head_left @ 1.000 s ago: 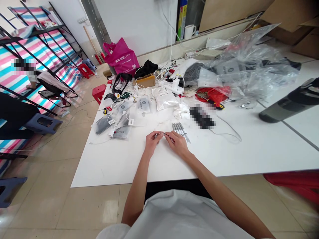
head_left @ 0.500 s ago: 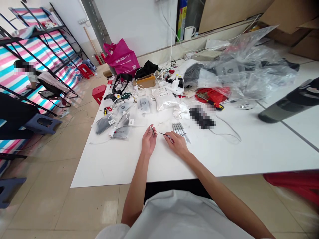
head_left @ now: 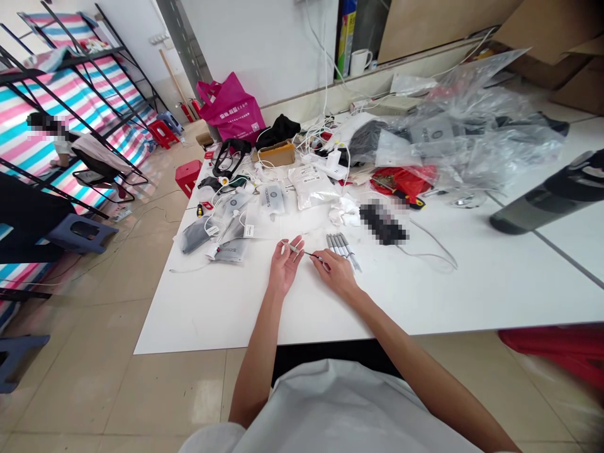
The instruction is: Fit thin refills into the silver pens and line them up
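The left hand (head_left: pixel 284 267) has opened palm-up, a small silver part (head_left: pixel 290 248) lying loose at its fingers, while the right hand (head_left: pixel 336 272) pinches a thin rod (head_left: pixel 314 255) just beside the row of pens (head_left: pixel 340 246).

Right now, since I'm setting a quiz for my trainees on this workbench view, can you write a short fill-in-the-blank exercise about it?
The left hand is turned palm ____.
The right hand holds a thin dark-tipped tool whose tip points toward the ____ hand.
The tote bag beyond the far end of the white table is ____.

Missing words: up; left; magenta.
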`<state>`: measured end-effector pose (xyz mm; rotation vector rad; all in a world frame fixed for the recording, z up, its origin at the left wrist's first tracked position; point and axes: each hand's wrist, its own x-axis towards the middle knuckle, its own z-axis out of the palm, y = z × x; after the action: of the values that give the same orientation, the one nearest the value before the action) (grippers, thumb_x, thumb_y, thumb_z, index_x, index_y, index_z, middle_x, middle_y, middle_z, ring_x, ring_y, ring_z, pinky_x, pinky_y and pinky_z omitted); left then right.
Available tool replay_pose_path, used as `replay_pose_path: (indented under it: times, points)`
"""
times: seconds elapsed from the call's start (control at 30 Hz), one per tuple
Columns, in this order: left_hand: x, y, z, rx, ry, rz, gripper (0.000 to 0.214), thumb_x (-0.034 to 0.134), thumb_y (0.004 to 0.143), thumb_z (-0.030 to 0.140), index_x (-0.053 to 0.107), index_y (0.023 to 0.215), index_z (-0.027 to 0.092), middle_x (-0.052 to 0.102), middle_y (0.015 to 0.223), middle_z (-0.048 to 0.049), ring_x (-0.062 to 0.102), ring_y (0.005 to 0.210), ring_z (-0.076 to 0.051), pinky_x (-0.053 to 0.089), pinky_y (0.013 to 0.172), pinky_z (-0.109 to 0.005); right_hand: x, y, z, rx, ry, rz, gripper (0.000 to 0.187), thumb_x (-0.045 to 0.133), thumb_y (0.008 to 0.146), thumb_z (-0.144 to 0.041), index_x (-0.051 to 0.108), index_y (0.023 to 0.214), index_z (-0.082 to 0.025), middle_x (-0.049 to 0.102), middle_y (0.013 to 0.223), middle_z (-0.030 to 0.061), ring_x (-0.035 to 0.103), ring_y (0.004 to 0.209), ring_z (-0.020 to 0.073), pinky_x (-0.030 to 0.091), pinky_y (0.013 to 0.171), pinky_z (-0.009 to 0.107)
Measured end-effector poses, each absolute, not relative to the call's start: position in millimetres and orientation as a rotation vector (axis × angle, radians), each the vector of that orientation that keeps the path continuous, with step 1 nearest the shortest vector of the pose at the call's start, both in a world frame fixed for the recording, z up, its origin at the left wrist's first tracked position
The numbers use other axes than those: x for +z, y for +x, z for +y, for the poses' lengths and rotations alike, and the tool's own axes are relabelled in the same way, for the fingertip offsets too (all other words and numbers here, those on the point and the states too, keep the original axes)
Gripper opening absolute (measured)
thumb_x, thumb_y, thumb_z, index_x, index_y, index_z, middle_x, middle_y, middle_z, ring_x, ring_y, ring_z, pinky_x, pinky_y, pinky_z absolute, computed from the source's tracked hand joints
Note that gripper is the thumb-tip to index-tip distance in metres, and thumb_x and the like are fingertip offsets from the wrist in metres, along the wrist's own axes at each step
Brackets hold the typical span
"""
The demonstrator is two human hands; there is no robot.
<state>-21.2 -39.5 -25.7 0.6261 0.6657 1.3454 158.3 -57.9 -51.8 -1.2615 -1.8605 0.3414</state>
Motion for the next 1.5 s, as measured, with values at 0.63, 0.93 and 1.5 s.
replay_pose_path:
  times: [0.63,0.93,1.5]
  points:
    - [-20.8,-12.1,-44.8,1.314,0.769,0.687,0.042,0.081,0.089,0.046,0.049,0.109,0.027,0.073,0.132,-0.0111,0.070,0.126,-0.026,0.048,0.109,-0.044,-54.6,158.7,-56.3,0.311,-1.270,-1.863,0.031,0.049,0.109,-0.043,0.073,0.111,-0.024,0.074,0.089,0.0049,0.066,0.070,0.0171,0.045,0.065,0.030]
    - [-22.1,-3.6,-50.0,1.244,1.049,0.896,0.030,0.083,0.085,0.037,0.074,0.105,0.017,0.078,0.117,-0.0137,0.075,0.101,-0.022,0.055,0.099,-0.039,-62.7,155.3,-54.2,0.337,-1.311,-1.807,0.021,0.055,0.106,-0.041,0.062,0.112,-0.022,0.077,0.095,0.0072,0.070,0.075,0.0213,0.050,0.065,0.032]
    - [-36.6,-30.8,-33.5,1.627,0.683,0.883,0.037,0.090,0.079,0.036,0.070,0.105,0.019,0.075,0.102,-0.0047,0.073,0.101,-0.017,0.052,0.104,-0.037,-56.5,157.7,-55.2,0.305,-1.273,-1.851,0.025,0.044,0.110,-0.037,0.064,0.117,-0.023,0.072,0.101,0.0081,0.067,0.080,0.0214,0.049,0.068,0.033]
